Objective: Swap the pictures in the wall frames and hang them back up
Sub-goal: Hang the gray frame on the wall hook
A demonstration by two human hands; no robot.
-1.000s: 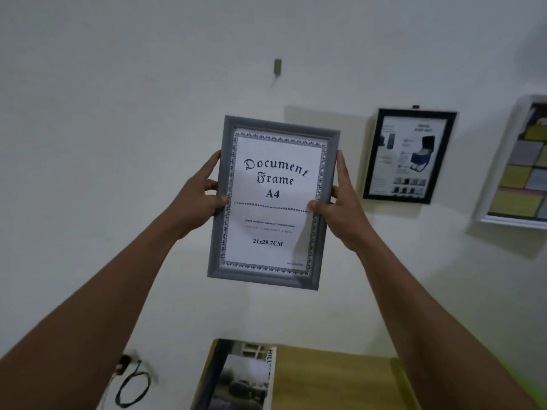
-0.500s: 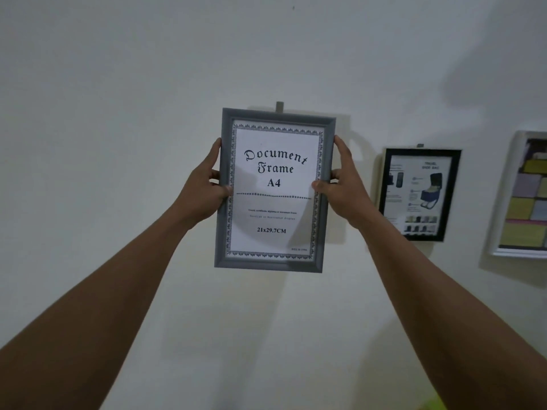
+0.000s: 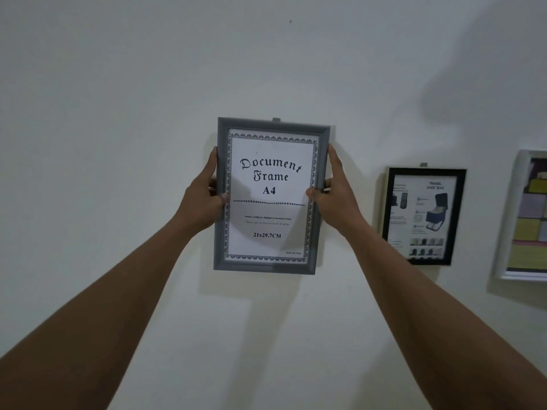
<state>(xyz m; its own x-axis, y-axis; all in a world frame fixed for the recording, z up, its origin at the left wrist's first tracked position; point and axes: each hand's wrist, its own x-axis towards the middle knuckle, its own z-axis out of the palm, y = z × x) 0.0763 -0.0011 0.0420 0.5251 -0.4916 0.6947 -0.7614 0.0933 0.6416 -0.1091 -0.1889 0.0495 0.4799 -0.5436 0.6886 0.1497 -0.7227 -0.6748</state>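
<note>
I hold a grey picture frame (image 3: 219,232) upright against the white wall; its sheet reads "Document Frame A4". My left hand (image 3: 201,199) grips its left edge and my right hand (image 3: 334,196) grips its right edge, thumbs on the front. A small grey wall hook (image 3: 276,119) peeks just above the frame's top edge. To the right a black frame (image 3: 457,214) with a travel shoe bag sheet hangs on its own hook (image 3: 423,164).
A white-framed board (image 3: 507,220) with coloured sticky notes hangs at the far right edge. Bare white wall (image 3: 103,143) spreads to the left and above, with a tiny dark mark (image 3: 290,21) high up.
I have lifted the grey frame from below the hook up against the wall, so its top edge now nearly covers the hook. The desk has dropped out of view.
</note>
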